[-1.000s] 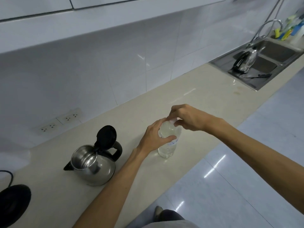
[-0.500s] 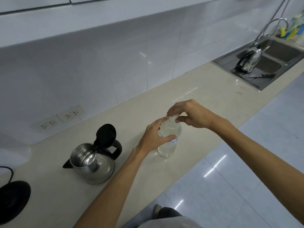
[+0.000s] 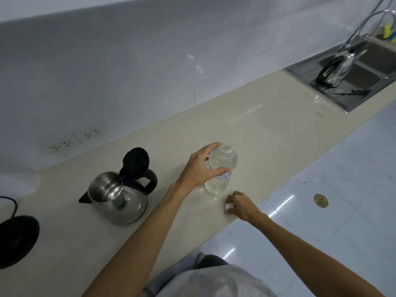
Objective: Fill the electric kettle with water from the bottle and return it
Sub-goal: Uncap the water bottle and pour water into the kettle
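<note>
A clear plastic water bottle (image 3: 221,168) stands upright on the beige counter (image 3: 257,133), its mouth uncapped. My left hand (image 3: 199,168) grips the bottle's side. My right hand (image 3: 240,203) rests low on the counter near the front edge, just right of the bottle's base, fingers closed on a small white cap (image 3: 228,207). To the left stands the steel electric kettle (image 3: 119,197) with its black lid (image 3: 136,161) flipped up and its inside showing. Its black base (image 3: 17,239) lies at the far left with a cord.
Wall sockets (image 3: 75,140) sit low on the tiled wall behind the kettle. A steel sink (image 3: 353,71) at the far right holds another kettle and a tap. The counter's front edge drops to a glossy tiled floor (image 3: 332,211).
My right hand came off the bottle's top with the cap and dropped to the counter in front of the bottle. The bottle's mouth is now bare. My left hand stayed on the bottle.
</note>
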`<action>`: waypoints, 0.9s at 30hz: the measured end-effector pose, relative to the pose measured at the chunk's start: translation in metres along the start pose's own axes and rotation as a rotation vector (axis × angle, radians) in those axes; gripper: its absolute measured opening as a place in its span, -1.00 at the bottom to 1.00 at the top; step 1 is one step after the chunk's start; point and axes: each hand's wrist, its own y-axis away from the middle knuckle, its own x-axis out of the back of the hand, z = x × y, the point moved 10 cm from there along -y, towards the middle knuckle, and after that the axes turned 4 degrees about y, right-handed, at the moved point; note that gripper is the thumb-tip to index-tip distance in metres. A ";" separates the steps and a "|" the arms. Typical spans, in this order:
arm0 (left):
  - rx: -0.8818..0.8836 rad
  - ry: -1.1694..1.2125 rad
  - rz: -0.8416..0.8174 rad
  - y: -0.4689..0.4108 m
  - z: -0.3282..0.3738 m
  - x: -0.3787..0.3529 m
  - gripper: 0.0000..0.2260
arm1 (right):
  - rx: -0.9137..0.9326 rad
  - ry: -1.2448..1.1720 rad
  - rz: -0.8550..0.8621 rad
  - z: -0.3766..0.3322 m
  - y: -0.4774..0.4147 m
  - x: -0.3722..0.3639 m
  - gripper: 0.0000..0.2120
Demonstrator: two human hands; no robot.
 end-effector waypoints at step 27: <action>0.404 0.016 -0.058 0.022 -0.102 -0.041 -0.39 | 0.233 -0.796 0.613 -0.025 -0.004 0.111 -0.15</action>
